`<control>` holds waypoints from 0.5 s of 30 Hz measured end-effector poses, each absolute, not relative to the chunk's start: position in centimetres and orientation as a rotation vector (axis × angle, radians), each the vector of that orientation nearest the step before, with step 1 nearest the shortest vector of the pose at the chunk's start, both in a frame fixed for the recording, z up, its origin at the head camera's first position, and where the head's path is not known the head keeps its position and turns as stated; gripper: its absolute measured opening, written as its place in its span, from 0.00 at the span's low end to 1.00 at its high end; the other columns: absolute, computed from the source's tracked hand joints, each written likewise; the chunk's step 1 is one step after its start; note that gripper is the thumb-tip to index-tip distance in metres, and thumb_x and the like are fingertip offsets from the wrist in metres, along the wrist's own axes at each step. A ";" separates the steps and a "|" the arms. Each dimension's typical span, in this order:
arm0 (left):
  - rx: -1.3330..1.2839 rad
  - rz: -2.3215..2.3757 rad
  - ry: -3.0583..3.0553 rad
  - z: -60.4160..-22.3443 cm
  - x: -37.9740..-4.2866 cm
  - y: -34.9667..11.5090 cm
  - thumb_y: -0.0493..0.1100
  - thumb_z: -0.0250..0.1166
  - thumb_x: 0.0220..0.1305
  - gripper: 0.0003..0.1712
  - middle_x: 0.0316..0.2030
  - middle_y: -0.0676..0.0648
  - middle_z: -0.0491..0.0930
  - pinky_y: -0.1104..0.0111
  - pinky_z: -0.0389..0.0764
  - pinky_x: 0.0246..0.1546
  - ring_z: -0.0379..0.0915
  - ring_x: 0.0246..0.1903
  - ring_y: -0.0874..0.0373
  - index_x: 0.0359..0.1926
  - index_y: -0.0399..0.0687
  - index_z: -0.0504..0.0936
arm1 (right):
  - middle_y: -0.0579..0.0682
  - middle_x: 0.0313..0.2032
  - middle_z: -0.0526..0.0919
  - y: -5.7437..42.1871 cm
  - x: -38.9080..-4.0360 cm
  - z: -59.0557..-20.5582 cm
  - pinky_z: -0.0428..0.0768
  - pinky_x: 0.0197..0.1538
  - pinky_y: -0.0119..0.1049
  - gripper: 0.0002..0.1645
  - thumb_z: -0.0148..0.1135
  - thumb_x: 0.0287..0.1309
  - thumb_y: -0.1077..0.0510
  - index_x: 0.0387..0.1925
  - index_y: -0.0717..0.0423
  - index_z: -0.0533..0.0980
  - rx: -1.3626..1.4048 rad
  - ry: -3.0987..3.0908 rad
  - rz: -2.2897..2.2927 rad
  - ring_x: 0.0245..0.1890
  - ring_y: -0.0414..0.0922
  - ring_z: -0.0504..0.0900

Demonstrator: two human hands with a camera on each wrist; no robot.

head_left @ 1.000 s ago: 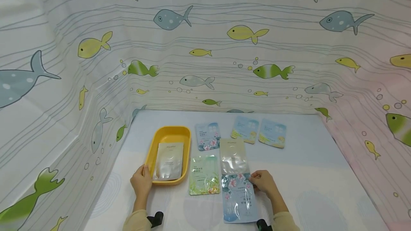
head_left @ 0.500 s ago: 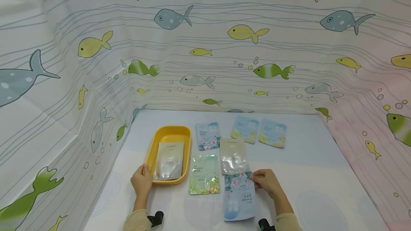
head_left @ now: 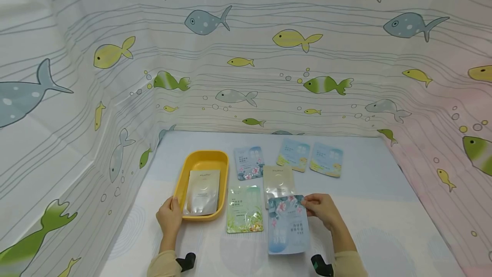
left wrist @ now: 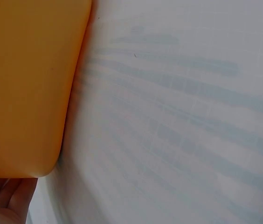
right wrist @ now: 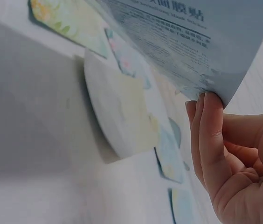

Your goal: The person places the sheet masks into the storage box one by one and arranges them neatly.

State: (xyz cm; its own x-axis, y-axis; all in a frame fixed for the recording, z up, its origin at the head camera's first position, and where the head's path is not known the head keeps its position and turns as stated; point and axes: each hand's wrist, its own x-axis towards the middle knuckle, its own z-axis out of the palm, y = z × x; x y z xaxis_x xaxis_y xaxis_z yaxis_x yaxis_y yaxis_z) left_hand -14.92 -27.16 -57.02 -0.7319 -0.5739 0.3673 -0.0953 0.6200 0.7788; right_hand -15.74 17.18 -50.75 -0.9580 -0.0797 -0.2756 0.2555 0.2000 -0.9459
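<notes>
My left hand (head_left: 169,219) holds the near left rim of a yellow plastic tray (head_left: 205,163). In the left wrist view its fingers (left wrist: 17,198) reach beneath the tray's outer wall. A silvery-beige face mask packet (head_left: 203,191) lies inside the tray. My right hand (head_left: 324,210) pinches the upper right corner of a blue floral face mask packet (head_left: 289,228), raised off the table and covering the lower edge of a beige packet (head_left: 278,178). The right wrist view has thumb and fingertips on the corner of this blue packet (right wrist: 201,51).
A green packet (head_left: 244,209) lies between the tray and the blue packet. Farther back are a floral blue packet (head_left: 249,163) and two yellow-and-blue ones (head_left: 293,155). A fish-print curtain (head_left: 265,76) encloses the table's back and sides.
The blue floral packet has been lifted by its corner and moved away from me, now overlapping the beige packet. The left hand and the tray stay in place.
</notes>
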 end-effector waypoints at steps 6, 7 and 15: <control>0.540 -1.042 -2.239 -57.0 -14.9 -27.2 0.33 0.53 0.63 0.14 0.39 0.26 0.79 0.42 0.72 0.45 0.74 0.42 0.28 0.41 0.24 0.80 | 0.53 0.29 0.84 16.6 -16.7 -49.3 0.82 0.33 0.33 0.14 0.57 0.60 0.66 0.42 0.77 0.73 0.071 2.198 -1.841 0.25 0.42 0.81; 0.541 -1.045 -2.237 -57.0 -14.8 -27.2 0.33 0.53 0.63 0.14 0.39 0.26 0.79 0.42 0.72 0.45 0.74 0.42 0.28 0.41 0.24 0.80 | 0.53 0.30 0.84 16.5 -16.8 -49.1 0.82 0.33 0.33 0.15 0.57 0.60 0.66 0.43 0.78 0.73 0.053 2.197 -1.843 0.26 0.41 0.81; 0.539 -1.054 -2.238 -56.7 -14.8 -27.0 0.33 0.53 0.64 0.14 0.39 0.26 0.79 0.42 0.72 0.44 0.75 0.42 0.29 0.41 0.24 0.80 | 0.54 0.28 0.84 15.0 -18.0 -47.6 0.82 0.33 0.33 0.14 0.58 0.59 0.66 0.42 0.77 0.74 0.042 2.230 -1.867 0.24 0.42 0.82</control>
State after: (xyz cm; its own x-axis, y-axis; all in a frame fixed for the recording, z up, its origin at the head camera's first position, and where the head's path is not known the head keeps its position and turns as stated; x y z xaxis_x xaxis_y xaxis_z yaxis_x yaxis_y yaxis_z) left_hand -14.81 -27.01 -56.70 -0.7375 -0.5805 0.3450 -0.1040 0.6023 0.7914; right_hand -18.00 14.99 -47.62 -0.9727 -0.1262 -0.1949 0.1697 0.1865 -0.9677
